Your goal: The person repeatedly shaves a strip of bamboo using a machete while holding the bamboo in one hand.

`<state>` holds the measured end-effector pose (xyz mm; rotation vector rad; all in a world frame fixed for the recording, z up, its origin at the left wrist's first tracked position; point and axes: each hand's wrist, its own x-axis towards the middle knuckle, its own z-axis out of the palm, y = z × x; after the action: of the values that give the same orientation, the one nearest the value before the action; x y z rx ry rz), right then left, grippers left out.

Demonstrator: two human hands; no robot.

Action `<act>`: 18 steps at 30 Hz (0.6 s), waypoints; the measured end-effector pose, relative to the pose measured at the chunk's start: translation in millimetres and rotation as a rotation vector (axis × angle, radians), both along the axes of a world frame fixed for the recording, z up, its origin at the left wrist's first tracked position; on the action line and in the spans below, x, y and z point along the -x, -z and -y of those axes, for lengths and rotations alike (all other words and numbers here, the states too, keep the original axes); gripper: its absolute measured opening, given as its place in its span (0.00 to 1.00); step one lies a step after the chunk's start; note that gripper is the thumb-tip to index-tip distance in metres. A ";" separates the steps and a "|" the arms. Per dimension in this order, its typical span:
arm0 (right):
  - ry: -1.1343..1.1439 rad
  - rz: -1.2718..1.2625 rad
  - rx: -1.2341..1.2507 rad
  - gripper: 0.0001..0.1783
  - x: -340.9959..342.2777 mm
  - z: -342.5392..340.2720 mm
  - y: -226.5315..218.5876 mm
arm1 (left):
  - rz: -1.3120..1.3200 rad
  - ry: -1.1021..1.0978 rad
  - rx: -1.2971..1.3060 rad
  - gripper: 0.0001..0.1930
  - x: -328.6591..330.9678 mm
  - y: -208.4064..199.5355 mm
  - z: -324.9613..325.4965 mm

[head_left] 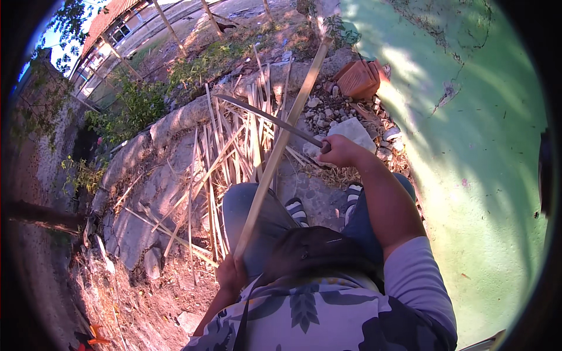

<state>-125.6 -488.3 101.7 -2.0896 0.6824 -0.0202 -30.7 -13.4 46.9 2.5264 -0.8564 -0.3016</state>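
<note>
My left hand (232, 272) is closed around the lower end of a long pale bamboo strip (266, 181), low beside my left thigh. The strip slants up and away past my knee, its far end above the rubble. In my right hand (339, 151) is the handle of a machete (257, 112) with a long, narrow dark blade. That blade points to the far left and crosses the strip; whether it touches the strip I cannot tell. Beyond my left knee, many cut bamboo strips (254, 137) lie in a loose pile on the ground.
A grey stone block (353, 136) and orange roof tiles (359, 79) sit among rubble ahead of my right knee. A green wall (468, 164) runs along the right. Leafy shrubs (132, 105) grow at the far left. An orange object (98, 335) lies at lower left.
</note>
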 end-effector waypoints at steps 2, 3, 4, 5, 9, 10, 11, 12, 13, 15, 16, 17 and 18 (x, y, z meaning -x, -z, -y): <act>-0.007 0.009 0.063 0.16 0.3 -6.9 -1.2 | 0.001 -0.003 -0.017 0.23 -0.2 1.7 -2.9; -0.006 0.019 0.129 0.14 1.2 -13.1 -7.2 | 0.003 0.001 -0.031 0.23 -0.9 3.6 -4.2; -0.006 0.015 0.126 0.14 1.1 -20.0 -11.3 | -0.001 0.002 -0.034 0.23 -2.0 7.1 -6.3; -0.106 0.017 0.192 0.13 0.3 -28.2 -15.3 | 0.016 -0.002 -0.036 0.22 -3.0 11.6 -8.8; -0.412 -0.114 0.471 0.17 -3.5 -64.6 -23.0 | 0.037 -0.009 0.020 0.21 0.3 7.1 -5.1; -0.419 -0.116 0.465 0.17 -4.6 -65.0 -26.2 | 0.032 -0.014 0.014 0.21 -1.3 9.5 -6.8; -0.430 -0.141 0.477 0.16 -7.5 -63.1 -29.5 | 0.074 0.002 -0.011 0.19 -4.2 14.5 -9.9; -0.444 -0.167 0.488 0.14 -11.5 -60.6 -29.9 | 0.115 0.016 -0.037 0.18 -5.0 19.3 -13.7; -0.379 -0.095 0.424 0.15 -8.5 -44.9 -18.3 | 0.105 0.017 -0.041 0.18 -4.4 22.5 -11.9; -0.156 -0.017 0.233 0.16 -7.7 -12.5 -3.7 | 0.168 0.016 0.064 0.15 -3.3 24.1 -7.8; 0.013 -0.013 0.119 0.16 -9.3 -1.4 -2.7 | 0.201 0.033 0.055 0.13 -4.4 23.5 -5.8; 0.010 -0.015 0.119 0.16 -6.7 3.7 3.2 | 0.198 0.031 0.055 0.13 -3.7 27.0 -8.5; 0.052 -0.019 0.065 0.15 -8.1 5.3 8.0 | 0.290 0.065 0.025 0.13 -4.9 28.5 -11.8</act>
<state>-117.5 -493.5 93.7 -2.1364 0.7563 -0.0528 -25.8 -1.7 18.4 2.5600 -1.0443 0.0582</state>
